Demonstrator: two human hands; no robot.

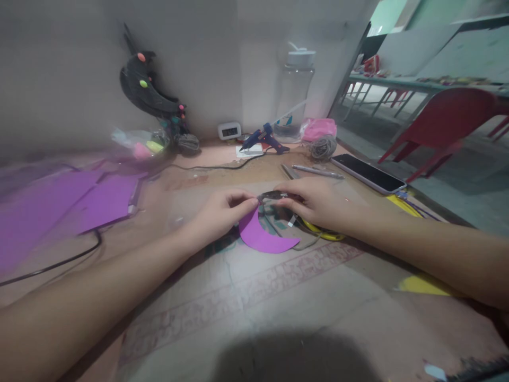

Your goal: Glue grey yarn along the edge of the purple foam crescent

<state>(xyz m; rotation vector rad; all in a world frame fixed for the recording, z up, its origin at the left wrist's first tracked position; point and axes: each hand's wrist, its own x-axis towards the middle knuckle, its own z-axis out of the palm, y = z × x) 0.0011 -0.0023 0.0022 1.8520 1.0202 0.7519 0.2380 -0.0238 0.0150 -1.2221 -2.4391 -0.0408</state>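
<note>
My left hand (230, 209) pinches the upper tip of a purple crescent cut-out (264, 239) between thumb and fingers. The crescent hangs just over the table, its other tip pointing right. Beside it, my right hand (308, 197) is closed on a small dark, curved piece (272, 195) that reaches across to the left fingertips. What that dark piece is, I cannot make out. Under the right hand lie a yellow looped thing (328, 235) and a grey cord, both partly covered by the hand.
Purple sheets (107, 204) lie at the left, with a black cable by them. Behind are a blue glue gun (264, 139), a small digital clock (229, 131), a clear bottle (296, 95) and grey twine (323, 147). A phone (369, 172) and pen (318, 171) lie right.
</note>
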